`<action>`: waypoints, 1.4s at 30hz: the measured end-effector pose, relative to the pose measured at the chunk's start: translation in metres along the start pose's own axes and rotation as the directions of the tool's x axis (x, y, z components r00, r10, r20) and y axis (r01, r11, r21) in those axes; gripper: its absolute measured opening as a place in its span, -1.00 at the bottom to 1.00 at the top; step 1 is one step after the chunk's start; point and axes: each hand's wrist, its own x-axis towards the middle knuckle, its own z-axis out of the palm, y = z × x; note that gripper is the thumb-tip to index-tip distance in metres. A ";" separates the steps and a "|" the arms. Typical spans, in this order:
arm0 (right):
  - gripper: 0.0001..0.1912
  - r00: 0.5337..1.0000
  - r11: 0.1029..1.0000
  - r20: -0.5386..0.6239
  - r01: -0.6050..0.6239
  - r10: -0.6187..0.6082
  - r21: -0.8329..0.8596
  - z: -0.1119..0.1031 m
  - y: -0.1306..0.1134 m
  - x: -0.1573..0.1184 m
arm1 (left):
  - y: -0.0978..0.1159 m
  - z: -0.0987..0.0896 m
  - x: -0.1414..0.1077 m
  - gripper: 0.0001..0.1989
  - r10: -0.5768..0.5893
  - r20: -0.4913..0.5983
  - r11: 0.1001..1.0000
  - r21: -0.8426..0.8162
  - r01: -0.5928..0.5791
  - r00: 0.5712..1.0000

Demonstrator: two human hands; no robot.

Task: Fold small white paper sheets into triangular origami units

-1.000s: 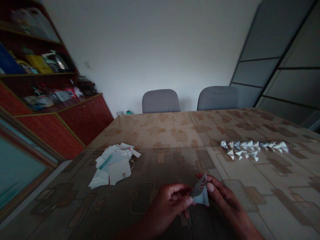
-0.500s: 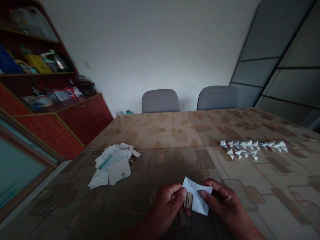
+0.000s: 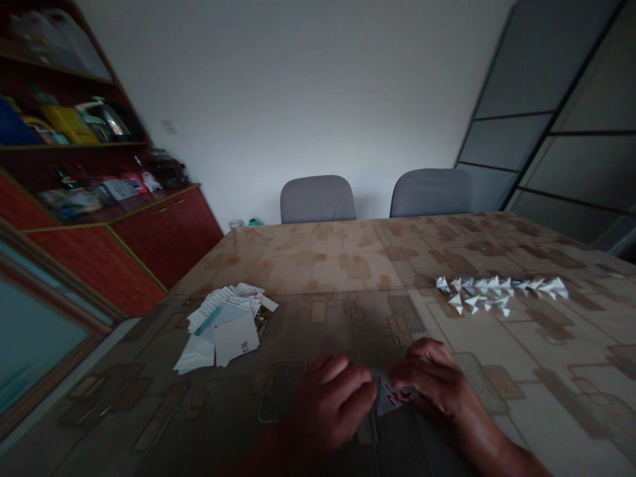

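A small piece of paper (image 3: 390, 399), partly folded, is between my two hands low in the view. Its pale side carries red marks, and much of it is hidden by fingers. My right hand (image 3: 437, 381) pinches it from the right with curled fingers. At the paper's left edge is my left hand (image 3: 335, 401), its fingers closed and knuckles turned up; the fingertips are partly hidden. Farther right, several small folded paper pieces (image 3: 504, 286) with pointed tips stand in two rows. To the left lies a loose pile of flat paper cards (image 3: 236, 339).
A patterned cloth covers the table (image 3: 318, 255). Two grey chairs (image 3: 318, 199) stand at its far side against the wall. On the left is a red-brown cabinet (image 3: 163, 232) with a kettle (image 3: 113, 122) and other goods on its shelves.
The paper has turned from its plain white side to a side with red marks and shows smaller. My left hand has rolled over, knuckles up; my right fingers have curled over the paper.
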 end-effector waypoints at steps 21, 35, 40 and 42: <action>-0.98 0.923 0.997 0.380 -0.040 0.064 -0.070 -0.006 0.003 -0.001 | 0.017 0.002 -0.009 -0.92 -0.167 0.382 0.986 0.054 0.158 0.909; -0.61 0.954 0.972 0.186 -0.233 0.236 -0.038 0.009 0.020 -0.006 | 0.010 0.008 -0.005 -0.92 -0.428 0.287 0.884 -0.065 0.463 0.857; -0.61 0.956 0.963 0.117 -0.262 0.268 -0.068 0.014 0.025 -0.007 | 0.010 0.006 -0.001 -0.89 -0.475 0.263 0.858 -0.073 0.508 0.840; -0.64 0.954 0.957 0.095 -0.279 0.285 -0.077 0.016 0.026 -0.007 | 0.010 0.006 0.000 -0.87 -0.484 0.259 0.854 -0.069 0.516 0.836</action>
